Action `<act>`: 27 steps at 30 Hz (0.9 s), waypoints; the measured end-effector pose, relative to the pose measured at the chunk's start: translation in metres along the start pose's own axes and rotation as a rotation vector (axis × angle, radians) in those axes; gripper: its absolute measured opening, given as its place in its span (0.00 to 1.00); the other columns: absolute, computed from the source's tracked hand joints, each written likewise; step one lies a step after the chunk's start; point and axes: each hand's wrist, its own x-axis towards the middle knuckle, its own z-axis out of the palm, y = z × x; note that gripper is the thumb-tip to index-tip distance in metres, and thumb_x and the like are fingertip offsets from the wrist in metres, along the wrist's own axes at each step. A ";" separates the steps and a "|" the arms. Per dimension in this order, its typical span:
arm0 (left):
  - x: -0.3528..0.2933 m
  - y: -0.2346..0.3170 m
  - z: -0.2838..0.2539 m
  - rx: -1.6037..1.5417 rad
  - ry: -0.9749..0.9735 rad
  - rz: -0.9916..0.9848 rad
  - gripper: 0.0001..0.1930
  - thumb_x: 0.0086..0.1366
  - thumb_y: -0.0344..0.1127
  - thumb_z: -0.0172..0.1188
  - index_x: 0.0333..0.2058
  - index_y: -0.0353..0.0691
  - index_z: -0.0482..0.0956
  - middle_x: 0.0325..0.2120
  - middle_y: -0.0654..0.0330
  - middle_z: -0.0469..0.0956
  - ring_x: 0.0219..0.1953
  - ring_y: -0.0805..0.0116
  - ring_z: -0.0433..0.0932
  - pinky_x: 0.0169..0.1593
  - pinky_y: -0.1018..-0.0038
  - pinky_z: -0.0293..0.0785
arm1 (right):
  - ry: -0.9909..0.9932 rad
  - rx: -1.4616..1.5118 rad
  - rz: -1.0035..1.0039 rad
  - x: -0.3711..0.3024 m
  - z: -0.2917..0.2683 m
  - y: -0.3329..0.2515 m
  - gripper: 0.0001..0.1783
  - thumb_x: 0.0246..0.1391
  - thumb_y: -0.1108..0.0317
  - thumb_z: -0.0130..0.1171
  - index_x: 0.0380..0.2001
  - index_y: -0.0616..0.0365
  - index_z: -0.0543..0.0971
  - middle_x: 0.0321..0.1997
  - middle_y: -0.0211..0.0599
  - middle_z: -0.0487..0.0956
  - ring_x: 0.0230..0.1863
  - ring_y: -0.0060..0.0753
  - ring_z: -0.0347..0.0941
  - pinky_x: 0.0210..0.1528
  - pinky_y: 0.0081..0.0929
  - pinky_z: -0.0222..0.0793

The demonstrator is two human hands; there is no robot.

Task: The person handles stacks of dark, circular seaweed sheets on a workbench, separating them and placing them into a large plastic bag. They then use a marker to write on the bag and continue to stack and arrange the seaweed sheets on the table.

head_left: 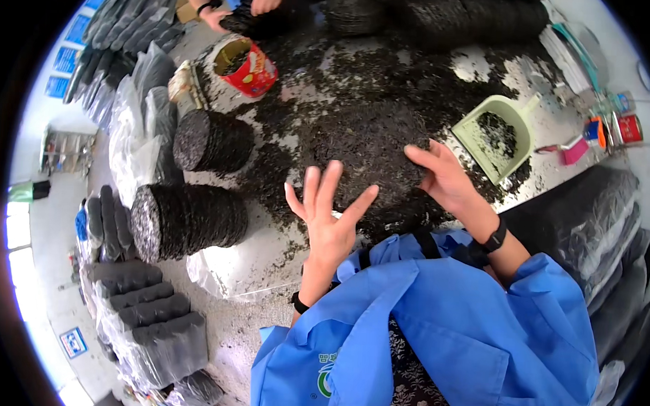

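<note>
A dark, rough sheet that looks like dried seaweed (370, 147) is in front of me above the littered table. My right hand (444, 175) pinches its right edge, thumb on top and fingers beneath. My left hand (329, 214) is at its near left edge, palm up with the fingers spread; whether a fingertip touches the sheet I cannot tell. To the left, two round stacks of similar dark sheets lie on their sides, a larger near stack (192, 223) and a smaller far stack (214, 142).
A pale green dustpan (498, 134) with dark crumbs lies at right, near a pink-headed brush (574, 150). A red tub (246, 68) stands at far left. Across the table are another person's hands (239, 10). Bagged dark stacks (145, 318) fill the left side.
</note>
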 end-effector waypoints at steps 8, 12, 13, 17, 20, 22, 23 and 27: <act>-0.009 0.016 0.016 -1.548 0.042 -1.004 0.25 0.64 0.31 0.54 0.57 0.33 0.59 0.55 0.50 0.64 0.57 0.57 0.65 0.57 0.59 0.67 | 0.089 -0.110 -0.198 -0.007 0.014 0.026 0.24 0.55 0.71 0.58 0.54 0.57 0.64 0.47 0.30 0.74 0.45 0.21 0.72 0.43 0.21 0.72; 0.001 0.022 0.019 -1.731 0.219 -1.171 0.17 0.66 0.35 0.54 0.51 0.36 0.67 0.46 0.54 0.74 0.45 0.62 0.76 0.46 0.64 0.79 | 0.163 -0.331 -0.354 -0.002 0.017 0.038 0.27 0.55 0.67 0.60 0.55 0.61 0.62 0.52 0.35 0.70 0.49 0.28 0.69 0.48 0.26 0.68; -0.001 0.021 0.020 -1.725 0.249 -1.207 0.17 0.66 0.35 0.54 0.50 0.37 0.68 0.45 0.54 0.74 0.45 0.62 0.77 0.45 0.64 0.79 | 0.228 -0.434 -0.443 0.001 0.013 0.040 0.27 0.55 0.66 0.60 0.54 0.61 0.62 0.53 0.37 0.69 0.50 0.30 0.68 0.49 0.28 0.68; -0.015 0.016 0.029 -1.700 0.268 -1.236 0.14 0.67 0.36 0.53 0.50 0.44 0.68 0.46 0.59 0.73 0.46 0.64 0.76 0.45 0.64 0.79 | -0.024 -1.187 -0.940 -0.017 0.008 0.030 0.20 0.44 0.73 0.64 0.42 0.59 0.73 0.43 0.41 0.72 0.41 0.38 0.70 0.39 0.30 0.69; -0.013 0.021 0.028 -1.674 0.239 -1.217 0.14 0.67 0.38 0.54 0.49 0.42 0.68 0.45 0.58 0.74 0.45 0.64 0.76 0.45 0.62 0.78 | -0.080 -1.285 -0.878 -0.020 0.015 0.042 0.14 0.44 0.72 0.64 0.36 0.59 0.75 0.36 0.38 0.72 0.37 0.41 0.70 0.36 0.30 0.69; -0.008 0.027 0.025 -1.656 0.268 -1.222 0.14 0.67 0.38 0.53 0.48 0.40 0.69 0.44 0.58 0.74 0.44 0.64 0.76 0.46 0.61 0.77 | -0.066 -1.220 -0.795 -0.019 0.012 0.046 0.13 0.45 0.72 0.64 0.36 0.59 0.75 0.35 0.38 0.72 0.36 0.40 0.70 0.35 0.30 0.69; -0.007 0.030 0.026 -1.643 0.275 -1.202 0.15 0.67 0.39 0.53 0.49 0.40 0.68 0.44 0.57 0.74 0.44 0.64 0.76 0.45 0.63 0.78 | -0.063 -1.211 -0.784 -0.020 0.012 0.045 0.13 0.45 0.71 0.64 0.36 0.60 0.75 0.34 0.38 0.72 0.35 0.39 0.71 0.34 0.29 0.68; -0.016 0.033 0.029 -1.510 0.226 -1.129 0.16 0.67 0.37 0.52 0.51 0.38 0.66 0.45 0.55 0.73 0.45 0.64 0.75 0.46 0.65 0.78 | -0.028 -1.167 -0.657 -0.022 0.013 0.043 0.09 0.46 0.75 0.63 0.33 0.62 0.76 0.33 0.34 0.72 0.27 0.22 0.70 0.26 0.20 0.65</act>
